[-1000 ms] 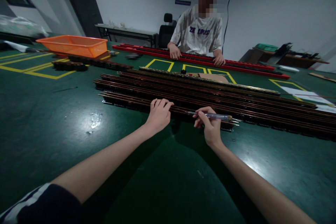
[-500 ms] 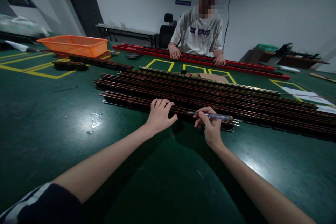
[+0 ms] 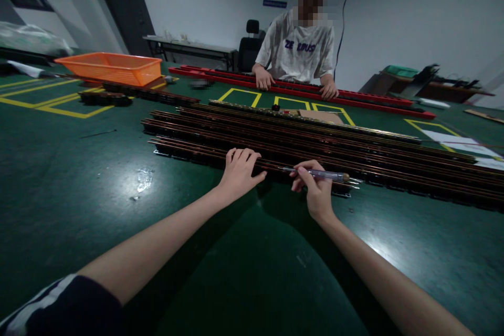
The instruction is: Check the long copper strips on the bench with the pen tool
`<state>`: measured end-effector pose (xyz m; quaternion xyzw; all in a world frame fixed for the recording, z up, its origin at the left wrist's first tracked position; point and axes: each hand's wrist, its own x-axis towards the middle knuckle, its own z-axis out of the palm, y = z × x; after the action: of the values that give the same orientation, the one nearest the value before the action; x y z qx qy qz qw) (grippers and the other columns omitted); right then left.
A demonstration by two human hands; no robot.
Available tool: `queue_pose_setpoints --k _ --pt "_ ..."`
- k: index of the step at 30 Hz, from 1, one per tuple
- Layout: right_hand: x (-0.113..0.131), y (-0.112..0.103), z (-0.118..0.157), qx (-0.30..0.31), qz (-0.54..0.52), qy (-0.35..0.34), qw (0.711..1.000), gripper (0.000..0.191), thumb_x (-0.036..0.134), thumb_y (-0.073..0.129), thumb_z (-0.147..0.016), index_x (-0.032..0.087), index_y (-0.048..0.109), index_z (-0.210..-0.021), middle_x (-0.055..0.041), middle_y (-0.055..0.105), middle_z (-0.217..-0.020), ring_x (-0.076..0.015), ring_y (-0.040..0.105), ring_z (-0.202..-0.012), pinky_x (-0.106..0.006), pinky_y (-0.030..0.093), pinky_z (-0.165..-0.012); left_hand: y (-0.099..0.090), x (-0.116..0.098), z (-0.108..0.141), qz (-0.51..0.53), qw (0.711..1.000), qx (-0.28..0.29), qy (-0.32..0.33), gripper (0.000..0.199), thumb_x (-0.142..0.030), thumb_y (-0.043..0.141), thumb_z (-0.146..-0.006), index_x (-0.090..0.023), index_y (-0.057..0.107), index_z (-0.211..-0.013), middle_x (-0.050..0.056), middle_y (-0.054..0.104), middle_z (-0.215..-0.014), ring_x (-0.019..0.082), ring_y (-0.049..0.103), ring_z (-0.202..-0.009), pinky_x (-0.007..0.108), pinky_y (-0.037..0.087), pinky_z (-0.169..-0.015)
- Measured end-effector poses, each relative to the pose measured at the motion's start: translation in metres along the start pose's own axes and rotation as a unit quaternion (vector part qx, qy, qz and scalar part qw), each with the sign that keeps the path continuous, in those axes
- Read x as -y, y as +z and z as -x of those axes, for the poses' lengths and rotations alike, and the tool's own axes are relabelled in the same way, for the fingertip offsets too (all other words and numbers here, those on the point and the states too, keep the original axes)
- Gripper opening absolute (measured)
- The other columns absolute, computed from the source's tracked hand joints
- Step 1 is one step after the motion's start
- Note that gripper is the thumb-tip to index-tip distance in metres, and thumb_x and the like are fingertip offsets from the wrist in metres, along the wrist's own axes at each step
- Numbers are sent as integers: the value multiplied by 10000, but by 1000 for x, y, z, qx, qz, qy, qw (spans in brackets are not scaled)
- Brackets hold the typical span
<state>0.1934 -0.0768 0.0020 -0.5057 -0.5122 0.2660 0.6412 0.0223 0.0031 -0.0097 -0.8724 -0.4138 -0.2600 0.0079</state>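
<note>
My right hand point(image 3: 317, 191) grips a slim screwdriver point(image 3: 328, 174) with a clear handle, its shaft pointing left over the nearest of several long dark strips. These strips, edged with thin copper-coloured rods point(image 3: 189, 125), lie side by side across the table. On the front strip point(image 3: 185, 153) rests my left hand point(image 3: 240, 173), fingers spread over its upper side and thumb held apart at the near edge. The screwdriver's tip lies a short way right of my left thumb. What the left fingertips touch is partly hidden.
Across the green table point(image 3: 79, 194) a person in a printed white T-shirt point(image 3: 301, 47) has both hands on a long red rail point(image 3: 370, 100). An orange basket point(image 3: 114, 65) stands at the back left. White papers point(image 3: 460, 142) lie at the right; a cardboard piece point(image 3: 321, 116) lies behind the strips.
My hands and the screwdriver stay almost where they were. The other person's hand at left on the red rail has shifted slightly.
</note>
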Motion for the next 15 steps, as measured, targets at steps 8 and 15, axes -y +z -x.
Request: queue_pose_setpoints --k 8,15 --pt "1 0 0 -1 0 -2 1000 130 307 564 -804 179 551 -784 25 603 -640 -76 531 -411 -203 368 -391 -2 -2 0 0 1000 9 -6 378 -401 496 -869 -148 555 -1143 98 584 -1132 267 476 -1105 468 247 -1032" --pt "2 0 0 0 5 -1 1000 133 308 558 -808 180 549 -775 24 599 -639 -77 532 -415 -202 365 -391 -3 -2 -1 1 1000 13 -11 373 -402 498 -868 -154 554 -1141 97 584 -1141 267 473 -1121 471 242 -1040"
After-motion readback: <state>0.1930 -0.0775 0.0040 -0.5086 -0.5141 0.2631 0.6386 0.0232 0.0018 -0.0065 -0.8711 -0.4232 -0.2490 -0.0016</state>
